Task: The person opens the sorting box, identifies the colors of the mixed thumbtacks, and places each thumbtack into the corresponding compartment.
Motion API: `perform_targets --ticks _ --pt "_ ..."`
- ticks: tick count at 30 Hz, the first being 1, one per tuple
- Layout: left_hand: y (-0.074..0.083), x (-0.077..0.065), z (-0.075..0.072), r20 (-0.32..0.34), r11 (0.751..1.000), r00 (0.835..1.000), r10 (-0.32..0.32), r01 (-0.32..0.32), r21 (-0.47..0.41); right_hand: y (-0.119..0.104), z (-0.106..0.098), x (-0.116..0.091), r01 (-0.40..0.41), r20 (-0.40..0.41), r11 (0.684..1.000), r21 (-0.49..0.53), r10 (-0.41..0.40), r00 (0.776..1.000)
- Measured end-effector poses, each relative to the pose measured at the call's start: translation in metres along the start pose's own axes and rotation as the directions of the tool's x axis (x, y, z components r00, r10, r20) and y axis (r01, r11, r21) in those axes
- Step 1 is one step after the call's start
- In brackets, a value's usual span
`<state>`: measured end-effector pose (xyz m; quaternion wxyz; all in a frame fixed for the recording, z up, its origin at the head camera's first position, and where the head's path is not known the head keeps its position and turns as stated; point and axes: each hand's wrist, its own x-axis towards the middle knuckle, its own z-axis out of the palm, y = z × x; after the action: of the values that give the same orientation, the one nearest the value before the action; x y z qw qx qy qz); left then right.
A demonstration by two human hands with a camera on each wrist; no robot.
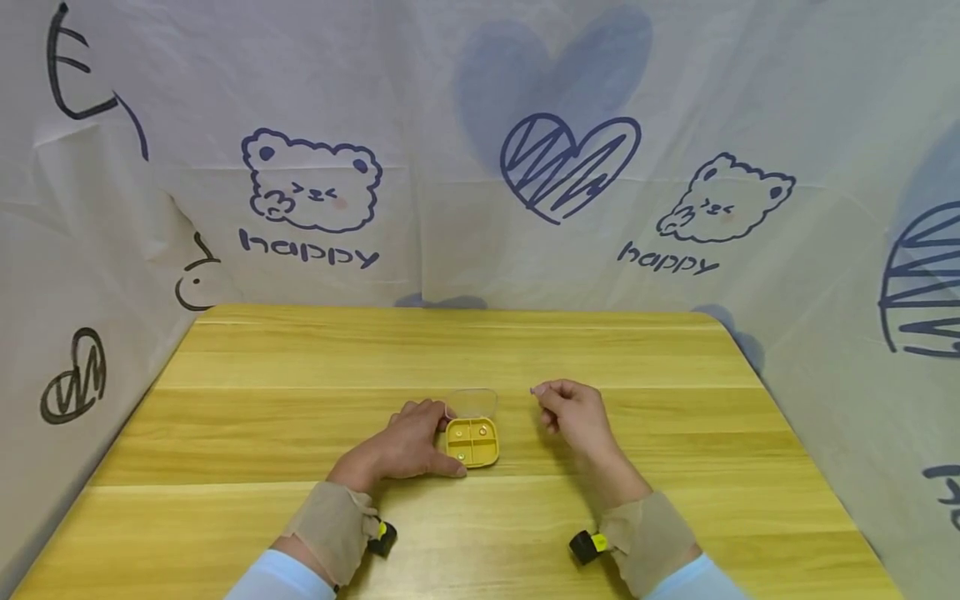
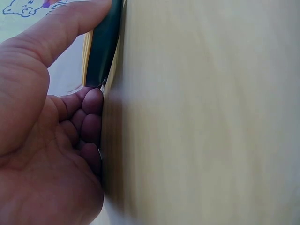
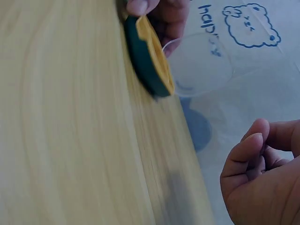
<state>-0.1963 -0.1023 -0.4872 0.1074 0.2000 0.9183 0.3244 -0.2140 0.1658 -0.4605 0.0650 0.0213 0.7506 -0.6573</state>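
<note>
A small pill box (image 1: 472, 443) sits on the table, its yellow tray split into four compartments, its outside dark green in the wrist views. Its clear lid (image 3: 199, 65) stands open at the back. Tiny pieces lie in both back compartments and the front left one; the front right one shows bare yellow. My left hand (image 1: 405, 442) holds the box from the left, thumb at the front edge and fingers at the back near the lid. To the right of the box, raised over the table, my right hand (image 1: 581, 412) pinches a tiny purplish piece (image 1: 533, 390) between thumb and forefinger.
The wood-grain table (image 1: 300, 358) extends around both hands. Behind it and at the sides hangs a white cloth (image 1: 442, 208) printed with bears and hearts. Each wrist wears a beige wrap with a small black camera (image 1: 583, 547).
</note>
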Motion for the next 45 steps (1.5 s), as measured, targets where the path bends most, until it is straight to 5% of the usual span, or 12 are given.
perform_targets --ticks 5,14,24,37,45 --pt "-0.001 0.000 0.000 0.000 1.000 1.000 0.002 -0.002 -0.002 0.002 0.006 -0.004 -0.066 0.019 0.970 0.235 0.063 0.998" --pt "-0.002 0.001 0.000 0.007 1.000 1.000 0.001 -0.001 -0.013 0.009 0.013 -0.008 -0.154 0.106 0.804 0.574 0.114 0.988" --pt "-0.001 0.001 -0.001 0.008 1.000 1.000 0.003 -0.003 -0.010 0.010 0.016 -0.014 -0.202 0.179 0.695 0.690 0.107 0.978" --pt "0.000 0.000 -0.001 0.005 1.000 1.000 -0.002 0.002 -0.010 0.018 0.021 -0.022 -0.365 0.367 0.380 0.850 0.069 0.928" --pt "0.000 0.000 -0.002 0.004 1.000 1.000 -0.003 0.003 -0.013 0.020 0.021 -0.022 -0.376 0.391 0.324 0.868 0.019 0.920"
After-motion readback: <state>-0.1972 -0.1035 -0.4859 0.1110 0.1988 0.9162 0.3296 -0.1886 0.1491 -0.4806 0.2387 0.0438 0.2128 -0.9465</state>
